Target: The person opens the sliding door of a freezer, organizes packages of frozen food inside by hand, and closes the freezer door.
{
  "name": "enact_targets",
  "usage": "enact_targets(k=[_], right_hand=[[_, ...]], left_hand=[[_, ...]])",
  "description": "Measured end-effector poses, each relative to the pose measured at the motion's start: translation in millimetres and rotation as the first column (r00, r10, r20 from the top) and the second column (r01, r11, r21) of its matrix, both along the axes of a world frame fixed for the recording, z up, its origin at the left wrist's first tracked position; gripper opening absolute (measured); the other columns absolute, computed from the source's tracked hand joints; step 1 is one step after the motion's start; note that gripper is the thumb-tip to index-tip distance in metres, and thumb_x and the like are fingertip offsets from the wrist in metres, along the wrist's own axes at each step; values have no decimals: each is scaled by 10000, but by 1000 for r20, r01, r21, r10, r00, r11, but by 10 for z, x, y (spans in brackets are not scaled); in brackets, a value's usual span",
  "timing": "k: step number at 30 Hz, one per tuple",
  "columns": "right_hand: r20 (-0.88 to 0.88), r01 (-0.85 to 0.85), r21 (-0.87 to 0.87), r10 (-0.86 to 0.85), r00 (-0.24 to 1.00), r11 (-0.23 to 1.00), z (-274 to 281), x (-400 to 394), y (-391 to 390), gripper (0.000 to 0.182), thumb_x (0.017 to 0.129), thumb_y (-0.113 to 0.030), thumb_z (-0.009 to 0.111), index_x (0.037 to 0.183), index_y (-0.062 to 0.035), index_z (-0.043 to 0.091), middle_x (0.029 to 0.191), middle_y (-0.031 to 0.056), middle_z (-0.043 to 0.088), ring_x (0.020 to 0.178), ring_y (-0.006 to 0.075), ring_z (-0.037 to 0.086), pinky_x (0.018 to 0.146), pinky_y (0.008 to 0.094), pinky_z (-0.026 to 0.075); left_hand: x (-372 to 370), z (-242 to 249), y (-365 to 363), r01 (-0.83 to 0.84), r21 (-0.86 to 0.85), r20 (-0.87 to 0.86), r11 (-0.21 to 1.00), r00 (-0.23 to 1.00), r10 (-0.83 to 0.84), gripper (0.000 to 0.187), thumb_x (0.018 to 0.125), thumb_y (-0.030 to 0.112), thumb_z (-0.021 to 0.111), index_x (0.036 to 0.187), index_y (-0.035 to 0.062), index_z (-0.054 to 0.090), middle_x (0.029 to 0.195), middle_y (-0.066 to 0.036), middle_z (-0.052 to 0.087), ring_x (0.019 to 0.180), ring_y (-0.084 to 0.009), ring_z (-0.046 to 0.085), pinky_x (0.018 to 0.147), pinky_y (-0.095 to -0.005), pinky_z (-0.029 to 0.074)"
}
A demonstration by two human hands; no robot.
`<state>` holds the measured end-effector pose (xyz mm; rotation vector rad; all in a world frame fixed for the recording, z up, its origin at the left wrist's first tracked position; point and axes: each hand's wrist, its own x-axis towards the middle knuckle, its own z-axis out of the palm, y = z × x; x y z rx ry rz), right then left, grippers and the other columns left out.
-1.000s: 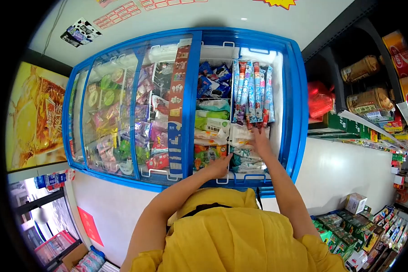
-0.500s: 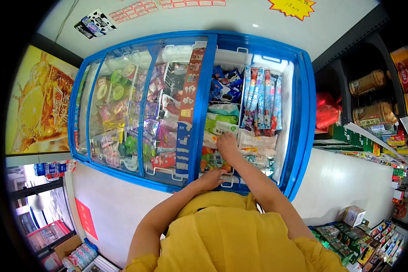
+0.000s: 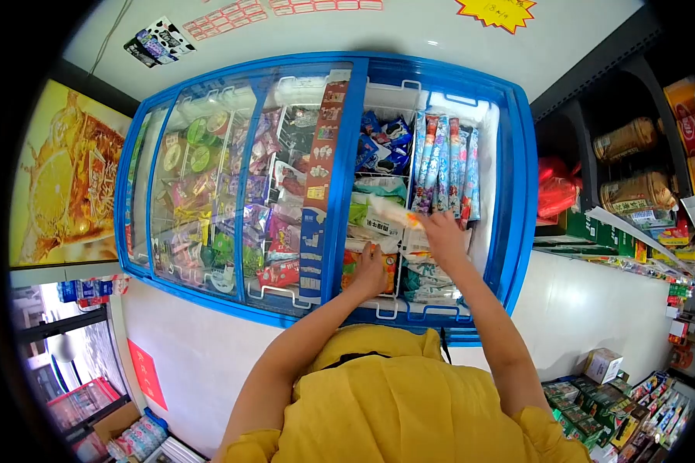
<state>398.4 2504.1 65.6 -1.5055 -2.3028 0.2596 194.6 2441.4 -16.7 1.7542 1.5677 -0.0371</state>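
Inside the blue-framed chest freezer [image 3: 520, 231], my right hand [image 3: 443, 233] is closed on one end of a pale wrapped ice cream bar [image 3: 394, 211], lifted at a tilt above the other packs. My left hand [image 3: 371, 270] is nearer the front, its fingers bent together at the lower edge of a white ice cream pack [image 3: 378, 231] with dark lettering. Beneath that hand lie orange-and-green packs [image 3: 388, 272]. Long blue-and-red ice pop tubes [image 3: 442, 166] stand behind my right hand, and dark blue packs [image 3: 384, 143] fill the compartment to their left.
A sliding glass lid [image 3: 232, 185] covers the freezer's left part, over several kinds of wrapped ices. White wire dividers separate the compartments. Shelves with jars [image 3: 635, 193] stand at the right; a stack of goods [image 3: 594, 413] lies on the floor at lower right.
My right hand has moved right and raised a pale ice cream bar. My left hand has gone from the freezer's front edge inward onto the packs.
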Motion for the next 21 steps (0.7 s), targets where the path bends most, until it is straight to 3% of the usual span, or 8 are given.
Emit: enact_targets(k=[3, 7, 11, 13, 14, 16, 19, 21], right_hand=[[-28, -135, -87, 133, 991, 987, -359, -213, -32, 521, 727, 26, 603, 1231, -106, 574, 956, 79, 541, 930, 272, 490, 828, 392, 435], [260, -191, -113, 215, 941, 975, -623, -587, -83, 491, 817, -70, 611, 1297, -119, 520, 1207, 123, 513, 1173, 298, 444, 960, 521, 350], [318, -274, -146, 307, 897, 951, -716, -719, -6, 542, 824, -113, 625, 1340, -79, 461, 1251, 136, 488, 1185, 299, 434, 981, 477, 353], [355, -405, -175, 441, 824, 898, -706, -796, 30, 581, 827, -124, 625, 1366, -57, 419, 1263, 128, 480, 1187, 295, 431, 989, 451, 357], [341, -405, -135, 426, 838, 905, -780, -844, -9, 594, 829, -122, 621, 1377, -53, 402, 1259, 126, 484, 1187, 292, 433, 989, 437, 358], [311, -397, -53, 393, 865, 916, -971, -920, -97, 622, 834, -119, 613, 1400, -44, 366, 1251, 121, 492, 1186, 288, 436, 991, 411, 361], [449, -308, -92, 315, 836, 947, -1024, -910, 120, 630, 836, -119, 607, 1408, -35, 357, 1193, 107, 515, 1147, 265, 461, 959, 385, 376], [414, -289, -105, 306, 857, 952, -973, -891, 249, 624, 834, -121, 612, 1402, -38, 368, 1166, 98, 524, 1110, 249, 480, 925, 369, 392]], left_hand=[[47, 77, 137, -11, -118, -108, 993, 994, -1, 760, 798, 166, 624, 1431, 13, 232, 1499, -196, 166, 1297, -436, 317, 1036, -470, 353], [-10, 191, 152, 87, -221, -218, 971, 966, -136, 777, 802, 210, 631, 1434, 13, 225, 1504, -201, 154, 1255, -434, 375, 1008, -484, 384], [1, 382, 149, 64, -331, -200, 941, 970, -136, 663, 839, 233, 593, 1385, -12, 309, 1431, -167, 284, 1255, -389, 388, 964, -497, 420], [-22, -70, -63, 71, -345, -149, 936, 980, -130, 592, 843, 219, 588, 1331, -33, 368, 1390, -188, 316, 1249, -393, 383, 962, -501, 422], [-38, -230, -153, 76, -354, -124, 932, 984, -128, 558, 844, 211, 586, 1304, -43, 397, 1369, -199, 331, 1246, -395, 381, 961, -503, 423], [-27, 51, -160, 116, -366, -134, 923, 975, -175, 527, 847, 181, 570, 1293, -52, 410, 1363, -222, 330, 1247, -409, 369, 970, -498, 416], [-37, 20, -148, 120, -362, -109, 924, 979, -170, 527, 847, 143, 549, 1309, -55, 393, 1361, -239, 324, 1251, -416, 359, 982, -497, 406], [-49, 6, -163, 79, -307, -112, 948, 987, -118, 551, 839, 123, 543, 1331, -52, 367, 1361, -238, 323, 1252, -410, 360, 988, -503, 395]])
